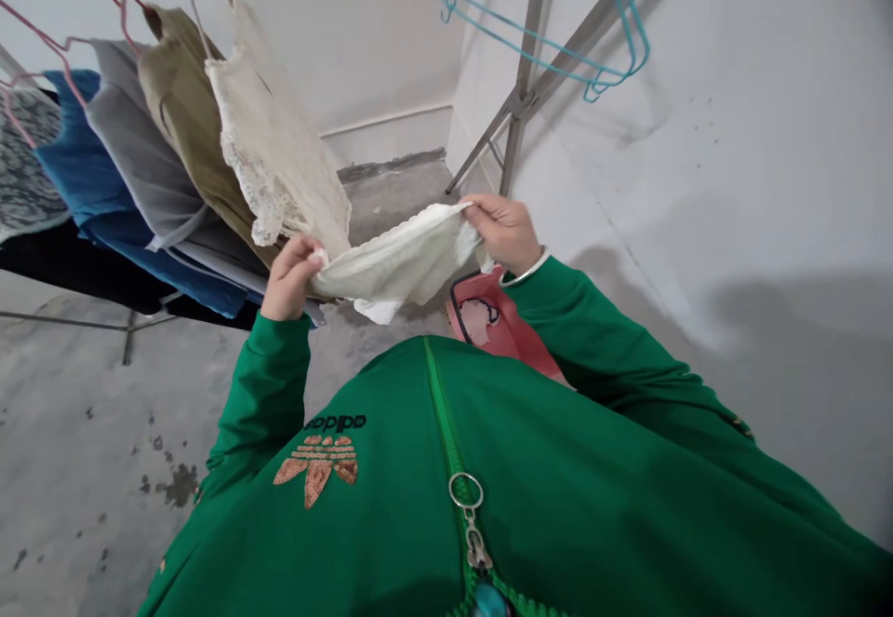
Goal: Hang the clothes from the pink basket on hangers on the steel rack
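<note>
Near the hanging lace garment [275, 124], the white cloth [411, 259] stretches lengthwise between the left hand [289, 277], pinching its end nearer that garment, and the right hand [508, 234], pinching the end farther from it.

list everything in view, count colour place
held cloth: one, white, centre
lace garment: one, cream, row's right end
more garments: five-plus, olive, grey, blue, patterned, black, left
hangers: several, mostly pink, upper left
more hangers: two-plus, turquoise, upper right
stand: one, grey, upper right
tub: one, pink, right of centre
floor: one, grey, below
walls: two-plus, white, around
band: one, white, right wrist
jacket: one, green, worn
left hand, right hand: two, bare, cloth's ends
</note>
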`<state>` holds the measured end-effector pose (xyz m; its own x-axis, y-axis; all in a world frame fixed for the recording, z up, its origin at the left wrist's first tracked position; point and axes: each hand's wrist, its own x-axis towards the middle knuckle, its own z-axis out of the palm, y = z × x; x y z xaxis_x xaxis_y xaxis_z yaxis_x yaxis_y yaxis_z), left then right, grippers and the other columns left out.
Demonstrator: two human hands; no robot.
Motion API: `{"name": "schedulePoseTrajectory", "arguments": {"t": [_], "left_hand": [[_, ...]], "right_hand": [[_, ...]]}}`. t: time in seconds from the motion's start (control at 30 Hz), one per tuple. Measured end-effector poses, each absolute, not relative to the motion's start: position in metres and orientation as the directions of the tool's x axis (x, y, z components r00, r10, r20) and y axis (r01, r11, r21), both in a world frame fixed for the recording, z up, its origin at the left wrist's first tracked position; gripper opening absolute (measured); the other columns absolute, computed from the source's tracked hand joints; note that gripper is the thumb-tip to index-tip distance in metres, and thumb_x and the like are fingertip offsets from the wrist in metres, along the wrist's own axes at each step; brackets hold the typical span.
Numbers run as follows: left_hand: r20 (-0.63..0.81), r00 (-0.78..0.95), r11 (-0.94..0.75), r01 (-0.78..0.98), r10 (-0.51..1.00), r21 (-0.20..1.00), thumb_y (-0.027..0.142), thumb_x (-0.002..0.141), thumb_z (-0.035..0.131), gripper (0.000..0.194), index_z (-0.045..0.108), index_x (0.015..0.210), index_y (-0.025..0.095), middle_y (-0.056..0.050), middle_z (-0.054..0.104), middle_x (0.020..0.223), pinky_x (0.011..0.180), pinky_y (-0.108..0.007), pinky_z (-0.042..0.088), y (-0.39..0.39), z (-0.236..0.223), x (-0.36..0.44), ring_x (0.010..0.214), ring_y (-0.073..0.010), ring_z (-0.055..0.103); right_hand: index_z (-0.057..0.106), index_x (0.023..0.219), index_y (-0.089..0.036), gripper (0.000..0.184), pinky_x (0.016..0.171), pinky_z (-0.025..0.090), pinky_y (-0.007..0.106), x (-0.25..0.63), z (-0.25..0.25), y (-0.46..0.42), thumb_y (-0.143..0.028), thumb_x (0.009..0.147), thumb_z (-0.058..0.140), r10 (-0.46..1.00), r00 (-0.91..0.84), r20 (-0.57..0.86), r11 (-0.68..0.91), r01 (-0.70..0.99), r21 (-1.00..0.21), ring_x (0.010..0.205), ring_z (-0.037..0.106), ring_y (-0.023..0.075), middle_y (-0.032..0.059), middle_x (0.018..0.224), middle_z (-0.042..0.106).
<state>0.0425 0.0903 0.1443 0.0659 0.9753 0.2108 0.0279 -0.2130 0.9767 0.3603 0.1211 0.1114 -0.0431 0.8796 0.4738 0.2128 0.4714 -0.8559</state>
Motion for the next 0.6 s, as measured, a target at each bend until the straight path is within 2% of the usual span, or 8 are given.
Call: {"name": "schedulePoseTrajectory", "arguments": {"t": [0.07,0.13,0.17,0.23,0.33,0.4,0.5,0.6], "left_hand": [[0.112,0.289,-0.177,0.212,0.951,0.961,0.036,0.063,0.076,0.029,0.063,0.082,0.019,0.002,0.060,0.067,0.052,-0.022,0.038,0.090,0.132,0.034,0.057,-0.0116,0.052],[-0.038,0.461,-0.183,0.424,0.886,0.887,0.040,0.060,0.081,0.036,0.066,0.083,0.018,0.000,0.063,0.070,0.057,-0.024,0.042,0.089,0.120,0.027,0.063,-0.0149,0.056],[-0.081,0.504,-0.209,0.492,0.860,0.845,0.042,0.060,0.081,0.035,0.066,0.079,0.017,-0.001,0.063,0.070,0.060,-0.026,0.043,0.088,0.114,0.025,0.066,-0.0167,0.057],[-0.048,0.527,-0.283,0.529,0.848,0.800,0.049,0.062,0.078,0.035,0.066,0.068,0.017,-0.003,0.061,0.070,0.065,-0.029,0.045,0.088,0.103,0.023,0.070,-0.0190,0.057],[0.137,0.444,-0.338,0.413,0.885,0.845,0.049,0.065,0.077,0.034,0.066,0.066,0.018,-0.007,0.062,0.082,0.072,-0.033,0.048,0.086,0.090,0.024,0.079,-0.0202,0.058],[0.196,0.335,-0.291,0.266,0.922,0.919,0.047,0.066,0.078,0.032,0.067,0.072,0.018,-0.007,0.063,0.090,0.073,-0.032,0.049,0.084,0.082,0.027,0.082,-0.0189,0.060],[0.201,0.177,-0.213,0.051,0.963,0.976,0.046,0.066,0.079,0.033,0.063,0.077,0.018,-0.003,0.062,0.077,0.063,-0.026,0.048,0.080,0.074,0.034,0.067,-0.0129,0.057],[0.254,0.071,-0.253,-0.024,0.964,0.967,0.045,0.065,0.081,0.035,0.060,0.076,0.018,0.002,0.057,0.066,0.054,-0.022,0.043,0.074,0.077,0.040,0.056,-0.0089,0.050]], "right_hand": [[0.071,0.085,-0.020,0.035,0.073,0.052,0.031,0.368,0.132,0.118,-0.051,0.088,0.056,0.850,-0.047,0.524,0.520,0.229,-0.823,0.075,0.062,0.0144,0.0012,0.078,0.065],[0.070,0.084,-0.020,0.034,0.069,0.051,0.029,0.375,0.153,0.115,-0.051,0.087,0.057,0.830,-0.073,0.553,0.554,0.230,-0.800,0.072,0.060,0.0126,0.0000,0.076,0.064],[0.070,0.083,-0.020,0.033,0.067,0.049,0.027,0.378,0.162,0.113,-0.050,0.087,0.059,0.822,-0.101,0.561,0.568,0.231,-0.790,0.070,0.059,0.0115,-0.0007,0.074,0.063],[0.071,0.081,-0.019,0.032,0.062,0.046,0.024,0.383,0.179,0.111,-0.049,0.086,0.061,0.811,-0.176,0.558,0.585,0.251,-0.771,0.066,0.056,0.0092,-0.0019,0.071,0.062],[0.070,0.078,-0.017,0.035,0.058,0.043,0.022,0.389,0.197,0.111,-0.050,0.085,0.062,0.809,-0.269,0.522,0.587,0.321,-0.744,0.062,0.053,0.0072,-0.0018,0.067,0.060],[0.070,0.077,-0.014,0.038,0.059,0.043,0.023,0.393,0.204,0.114,-0.052,0.084,0.063,0.808,-0.264,0.527,0.590,0.352,-0.727,0.063,0.054,0.0072,-0.0006,0.067,0.061],[0.070,0.081,-0.012,0.041,0.065,0.047,0.028,0.398,0.208,0.118,-0.053,0.084,0.063,0.784,-0.199,0.589,0.609,0.430,-0.666,0.068,0.057,0.0097,0.0018,0.071,0.064],[0.070,0.088,-0.013,0.042,0.074,0.049,0.033,0.403,0.202,0.124,-0.053,0.088,0.057,0.735,-0.141,0.663,0.625,0.520,-0.582,0.077,0.061,0.0133,0.0043,0.081,0.067]]}}
